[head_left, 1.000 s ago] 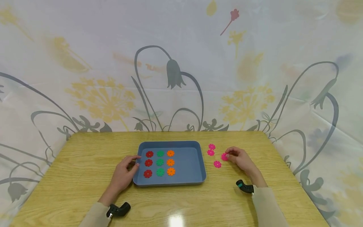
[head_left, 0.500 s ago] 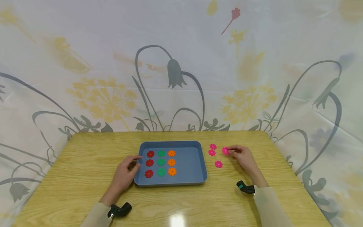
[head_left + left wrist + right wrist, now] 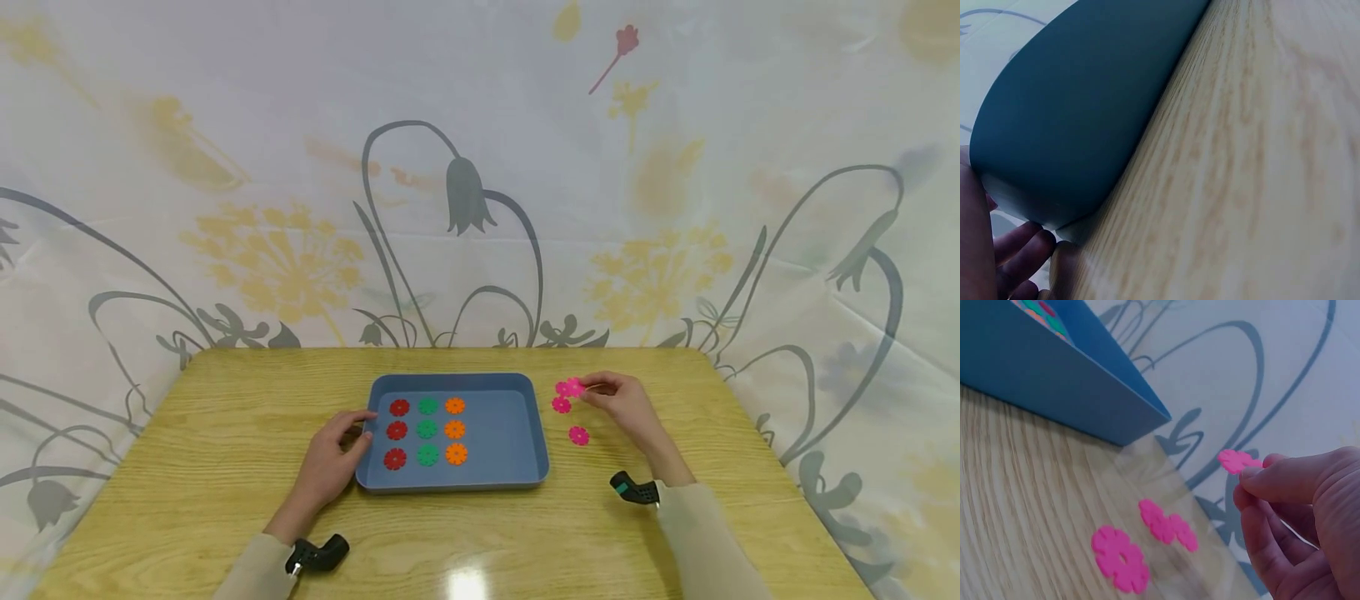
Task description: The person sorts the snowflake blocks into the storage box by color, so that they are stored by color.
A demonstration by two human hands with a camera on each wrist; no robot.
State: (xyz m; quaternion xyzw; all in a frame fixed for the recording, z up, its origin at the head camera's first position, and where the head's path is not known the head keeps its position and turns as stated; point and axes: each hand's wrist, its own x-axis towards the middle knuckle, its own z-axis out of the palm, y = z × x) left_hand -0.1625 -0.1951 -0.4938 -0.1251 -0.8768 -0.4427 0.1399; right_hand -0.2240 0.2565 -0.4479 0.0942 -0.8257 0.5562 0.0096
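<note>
In the head view, my left hand (image 3: 330, 457) holds the left wall of a blue rectangular tray (image 3: 501, 437), fingertips at the rim. The left wrist view has the fingers (image 3: 1025, 253) against the tray's outer corner. Right of the tray, my right hand (image 3: 626, 408) pinches a pink notched plastic snowflake disc (image 3: 1234, 460) between thumb and fingertips, raised above the table. Three more pink discs lie below it on the wood, two close together (image 3: 1166, 526) and one apart (image 3: 1120, 559). Inside the tray sit columns of red discs (image 3: 396, 431), green discs (image 3: 427, 429) and orange discs (image 3: 455, 430).
The wooden table (image 3: 525, 542) ends at a patterned cloth backdrop (image 3: 480, 208) behind the tray. On each wrist a black camera mount sticks out, one left (image 3: 321, 554) and one right (image 3: 634, 489).
My right hand has lifted the pink disc from the table and moved it back and left, now overlapping the far pair of discs in the head view. The left hand stays put.
</note>
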